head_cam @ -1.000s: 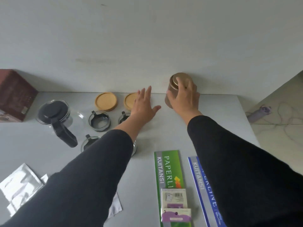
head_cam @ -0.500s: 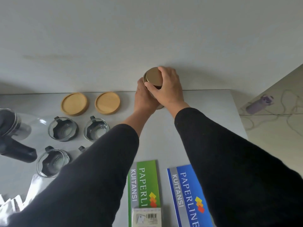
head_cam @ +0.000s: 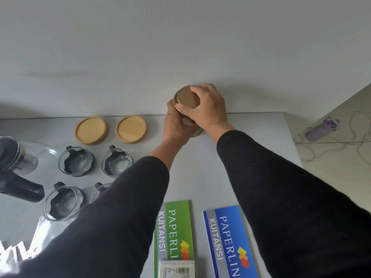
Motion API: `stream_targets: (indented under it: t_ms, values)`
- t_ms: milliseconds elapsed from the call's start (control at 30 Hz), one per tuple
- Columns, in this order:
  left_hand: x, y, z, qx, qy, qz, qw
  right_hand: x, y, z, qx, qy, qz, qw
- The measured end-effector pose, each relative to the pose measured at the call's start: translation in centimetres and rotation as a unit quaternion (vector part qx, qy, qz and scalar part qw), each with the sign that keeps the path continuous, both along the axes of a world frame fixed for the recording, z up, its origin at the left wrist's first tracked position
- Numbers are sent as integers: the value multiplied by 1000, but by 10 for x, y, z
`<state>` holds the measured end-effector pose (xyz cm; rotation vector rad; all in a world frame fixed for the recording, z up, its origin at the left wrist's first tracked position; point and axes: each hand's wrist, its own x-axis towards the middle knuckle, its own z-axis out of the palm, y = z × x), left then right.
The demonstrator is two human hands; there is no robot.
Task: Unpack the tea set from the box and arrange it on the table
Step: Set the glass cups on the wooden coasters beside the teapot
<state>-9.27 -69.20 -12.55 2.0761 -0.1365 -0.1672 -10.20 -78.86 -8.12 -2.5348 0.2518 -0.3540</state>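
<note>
Both hands grip the round gold metal tin [head_cam: 185,105] at upper centre of the frame, against the wall: our right hand [head_cam: 208,107] curls over its lid, thumb and fingers pinching the rim, while our left hand [head_cam: 176,125] wraps the body below. We judge the step to be opening or settling the tin; next the lid would need a twist or a lift while the left hand steadies the base.

Going from largest to smallest on the grey table [head_cam: 230,157], we count one glass teapot with a black handle [head_cam: 18,169] at the left edge, two receipt books [head_cam: 174,233] at lower centre, four small glass cups with dark holders [head_cam: 76,160], one partly hidden by our sleeve, and two round wooden coasters [head_cam: 90,130].
</note>
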Motion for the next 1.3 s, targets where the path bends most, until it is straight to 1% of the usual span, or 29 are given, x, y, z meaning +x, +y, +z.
stream_targets:
  t_ms: [200, 400, 533, 667, 733, 800, 900, 1067, 1200, 1300]
  values:
    - [1, 0, -2, -16, -1, 4, 1000, -2, -1, 11, 20, 12, 5, 1000]
    - [2, 0, -5, -12, -4, 2, 1000, 0, 1, 11, 35, 6, -10, 999]
    - [3, 1, -7, -1, -5, -4, 1000, 2, -1, 21, 115, -21, -42, 992]
    - [3, 2, -7, -3, -1, -1, 1000, 0, -6, 23, 141, -3, -28, 990]
    - [2, 1, -6, -1, 2, -1, 1000, -6, -7, 20, 156, -34, -42, 986]
    - [1, 1, -4, 3, 8, 0, 1000, -13, -5, 18, 145, -87, -65, 983]
    - [0, 6, -1, 33, 13, -10, 999, -31, -4, 14, 98, -151, -104, 978]
    - [-25, 27, -4, 166, 33, -37, 985, -76, 4, -9, 51, -186, -155, 969]
    - [-47, 51, -14, 207, 52, -57, 975, -103, 22, -27, 51, -132, -168, 976]
    - [-62, 65, -25, 231, 40, -89, 968, -120, 37, -40, 51, -48, -152, 986]
